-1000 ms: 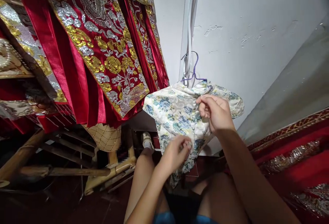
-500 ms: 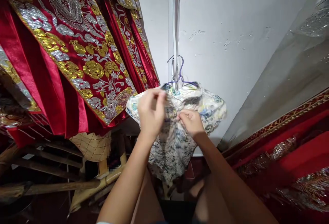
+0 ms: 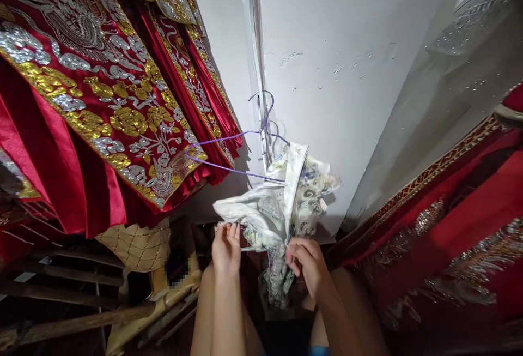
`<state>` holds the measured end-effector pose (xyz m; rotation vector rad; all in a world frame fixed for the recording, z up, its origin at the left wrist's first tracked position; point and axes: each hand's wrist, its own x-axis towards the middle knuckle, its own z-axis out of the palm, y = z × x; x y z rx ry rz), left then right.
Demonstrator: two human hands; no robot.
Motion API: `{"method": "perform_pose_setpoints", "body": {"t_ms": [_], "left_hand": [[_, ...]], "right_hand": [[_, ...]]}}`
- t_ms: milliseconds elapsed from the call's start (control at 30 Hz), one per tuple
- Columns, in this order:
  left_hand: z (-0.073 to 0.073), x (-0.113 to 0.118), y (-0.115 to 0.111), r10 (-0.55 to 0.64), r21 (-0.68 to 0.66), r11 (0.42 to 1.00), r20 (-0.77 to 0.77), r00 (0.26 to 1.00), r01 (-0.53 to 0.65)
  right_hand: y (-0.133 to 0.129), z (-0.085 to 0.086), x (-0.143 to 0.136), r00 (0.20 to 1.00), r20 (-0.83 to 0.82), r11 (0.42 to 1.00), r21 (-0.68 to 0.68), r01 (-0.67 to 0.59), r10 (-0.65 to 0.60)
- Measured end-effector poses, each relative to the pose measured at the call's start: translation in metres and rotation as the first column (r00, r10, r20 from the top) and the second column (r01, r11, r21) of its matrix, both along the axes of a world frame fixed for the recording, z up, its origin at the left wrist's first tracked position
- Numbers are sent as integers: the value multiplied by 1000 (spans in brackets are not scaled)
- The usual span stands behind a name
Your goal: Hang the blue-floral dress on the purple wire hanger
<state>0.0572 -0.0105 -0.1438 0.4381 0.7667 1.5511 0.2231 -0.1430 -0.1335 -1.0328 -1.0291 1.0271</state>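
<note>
A small white garment with a blue floral print (image 3: 286, 203) hangs half off a purple wire hanger (image 3: 229, 154); the hanger's left arm is bare and its hook sits on a white strip on the wall. My left hand (image 3: 226, 247) pinches the garment's left edge below the hanger. My right hand (image 3: 306, 263) grips the bunched cloth lower down on the right. My knees show beneath both hands.
Red satin costumes with gold and silver embroidery (image 3: 102, 100) hang at the left, more red embroidered cloth (image 3: 449, 225) lies at the right. A white wall (image 3: 347, 45) is behind. Wooden poles and a woven basket (image 3: 139, 244) sit low on the left.
Both hands dropped from the collar to below the hanger. The garment has slid off the hanger's left arm and now hangs bunched. The view tilted upward.
</note>
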Motion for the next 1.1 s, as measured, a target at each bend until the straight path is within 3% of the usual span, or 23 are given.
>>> {"method": "perform_pose_setpoints", "body": {"t_ms": [33,100,167,233,300,400,467,567,633,733,767,800,833,900,933,967,1033,1100], "left_hand": [[-9,6,-14,30,-87,996,78,996,-23],[-16,15,-40,39,-127,992,177,983,-16],[-9,23,-60,-67,-19,997,225,972,73],[6,30,-76,-233,163,965,174,957,206],[22,39,-92,-379,305,885,28,925,353],[39,53,-117,-477,360,713,-380,793,602],[43,59,-131,-390,315,637,-656,647,703],[40,61,-141,-199,263,620,-858,473,739],[33,57,-138,-129,253,651,-893,432,716],[22,43,-123,-147,250,718,-858,493,650],[20,36,-117,-223,216,702,-838,498,678],[18,28,-110,-330,163,652,-819,470,740],[18,19,-104,-441,96,563,-805,397,821],[22,1,-91,-544,-34,382,-816,195,924],[26,-9,-84,-517,-77,358,-846,129,931],[32,-18,-77,-457,-93,389,-883,105,916],[47,-35,-61,-313,-58,532,-941,132,845],[64,-48,-43,-215,-9,660,-960,178,751]], "right_hand": [[-7,-8,-2,1000,-20,1000,-19,-2,2],[-18,-21,-3,999,-1,996,-77,-46,46],[-21,-26,-1,995,73,990,-123,-63,73],[-18,-25,3,991,127,992,-113,49,-34],[-12,-23,9,983,77,978,-115,172,-164],[-8,-22,16,976,-175,969,-233,87,-130],[-13,-21,21,929,-363,957,-288,-41,-70],[-25,-14,26,876,-481,937,-295,-187,24],[-31,-4,29,908,-381,929,-243,-278,172],[-29,15,37,883,-47,869,-161,-468,467],[-25,23,42,842,53,837,-159,-524,537],[-19,31,48,806,133,815,-162,-556,576],[-12,40,55,791,200,816,-159,-556,578],[7,57,70,817,319,876,-133,-463,480],[18,65,76,844,372,921,-102,-376,386],[30,73,81,867,421,961,-53,-270,267],[58,86,88,873,488,995,96,-42,-11],[87,92,90,835,490,954,273,128,-252]]}}
